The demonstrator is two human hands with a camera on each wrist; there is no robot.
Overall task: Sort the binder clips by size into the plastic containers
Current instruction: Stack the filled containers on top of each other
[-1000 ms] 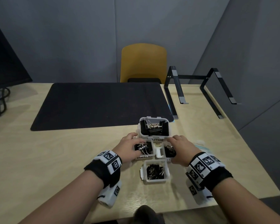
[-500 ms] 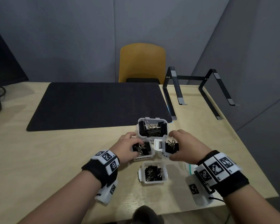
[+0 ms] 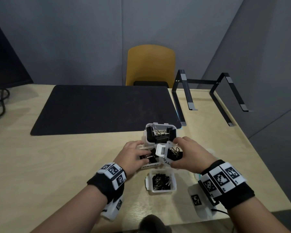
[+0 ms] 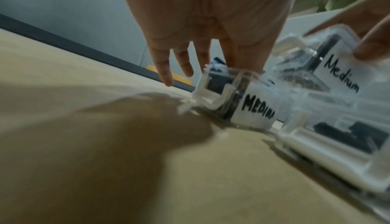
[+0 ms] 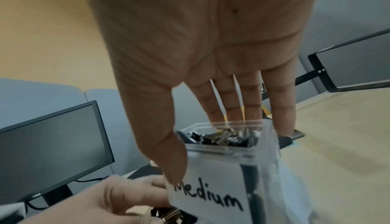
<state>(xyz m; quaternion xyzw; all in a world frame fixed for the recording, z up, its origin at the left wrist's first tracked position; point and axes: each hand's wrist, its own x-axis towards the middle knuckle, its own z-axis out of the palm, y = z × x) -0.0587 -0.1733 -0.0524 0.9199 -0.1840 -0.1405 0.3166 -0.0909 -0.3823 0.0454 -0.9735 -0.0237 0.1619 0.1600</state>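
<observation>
Three clear plastic containers of black binder clips stand near the table's front edge: a large one (image 3: 160, 127) farthest, a small one (image 3: 161, 190) nearest, and a left medium container (image 3: 149, 165) between them. My left hand (image 3: 141, 151) holds that medium container (image 4: 257, 109) on the table, fingers over its rim. My right hand (image 3: 175, 153) grips a second container labelled Medium (image 3: 166, 157), lifted and tilted toward the left one. In the right wrist view, the thumb and fingers of my right hand (image 5: 206, 144) clamp the container's (image 5: 211, 194) sides, with clips inside.
A black desk mat (image 3: 106, 106) covers the table's far middle. A black laptop stand (image 3: 207, 95) sits at the far right, a yellow chair (image 3: 150, 64) behind the table, and a monitor (image 3: 0, 64) at the far left. The table edge runs close on the right.
My right hand has raised the right medium container off the table and tipped it toward the left one. My left hand has stayed on the left medium container.
</observation>
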